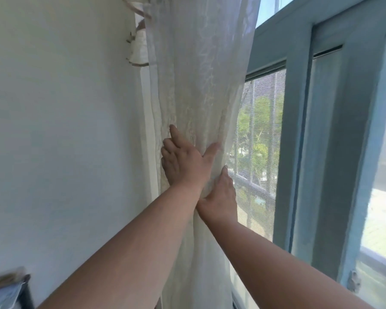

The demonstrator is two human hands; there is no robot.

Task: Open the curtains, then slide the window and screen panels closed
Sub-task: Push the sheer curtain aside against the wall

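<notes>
pale, plain wall (60,121) fills the left of the view, with the blue-grey framed sliding window (299,134) at right and its grey mesh screen panel (261,134) showing greenery behind. between them hangs the sheer cream lace curtain (196,70), gathered against the wall edge. my left hand (183,162) presses the bunched folds with fingers spread and thumb out across the cloth; my right hand (220,197) sits just below it, fingers curled into the fabric, though whether they fully close i cannot tell. to do this step well, i judge the bundle should be held compact and pushed clear of the frame before either panel is slid. curtain top, any tieback, the track and the panel handles are cut off or unclear; a blurred object (8,291) at lower left is unreadable.
</notes>
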